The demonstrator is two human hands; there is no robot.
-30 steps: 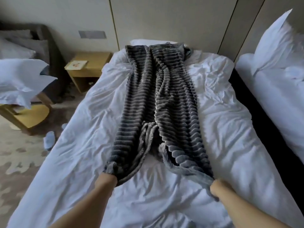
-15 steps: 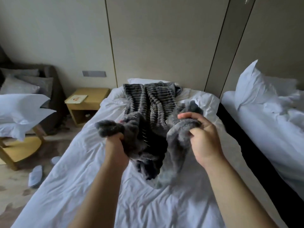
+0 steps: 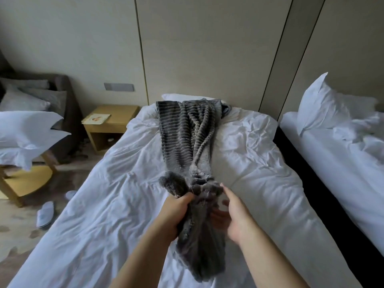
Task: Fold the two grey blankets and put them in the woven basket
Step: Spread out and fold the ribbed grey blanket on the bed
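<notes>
Blanket (image 3: pixel 187 142) of ribbed grey fleece runs down the middle of the white bed (image 3: pixel 259 163), its near end gathered at lower centre, probably to match the corners for a fold. The left hand (image 3: pixel 176 213) has its fingers clamped on that bunch, while the right hand (image 3: pixel 234 215) cups beside it, fingers apart. A wooden nightstand (image 3: pixel 112 125) stands at centre left; no woven basket shows.

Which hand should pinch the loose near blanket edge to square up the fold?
Probably right. The right hand is open beside the grey blanket; the left hand is already clenched on its bunched end.
</notes>
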